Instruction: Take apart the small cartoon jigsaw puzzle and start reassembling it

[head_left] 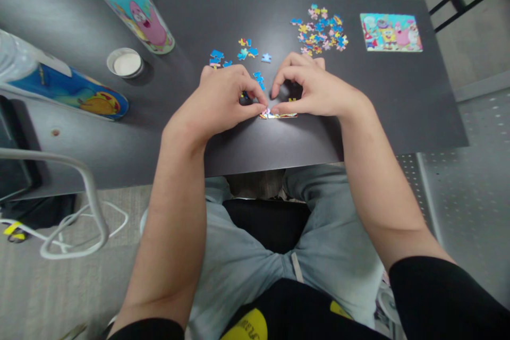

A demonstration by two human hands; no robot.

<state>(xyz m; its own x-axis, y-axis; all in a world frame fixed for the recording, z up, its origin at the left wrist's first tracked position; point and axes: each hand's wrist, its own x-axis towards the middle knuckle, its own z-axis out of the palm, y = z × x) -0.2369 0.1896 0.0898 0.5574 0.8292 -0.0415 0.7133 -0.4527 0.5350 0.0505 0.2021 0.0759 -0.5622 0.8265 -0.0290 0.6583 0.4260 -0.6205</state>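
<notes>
My left hand [223, 98] and my right hand [308, 87] meet at the middle of a dark table [398, 106]. Both are curled, fingertips pinching a small joined strip of jigsaw pieces [279, 115] that lies on the table. Most of the strip is hidden under my fingers. Loose blue pieces [243, 56] are scattered just beyond my hands. A bigger heap of mixed pieces [321, 29] lies further back to the right. A finished picture card [391, 32] with cartoon figures lies at the far right.
Two printed puzzle tubes are on the left, one upright [135, 5] and one lying on its side [64, 87]. A round white lid [125, 62] sits between them. A metal chair frame [75, 191] stands at the lower left, with cables on the floor.
</notes>
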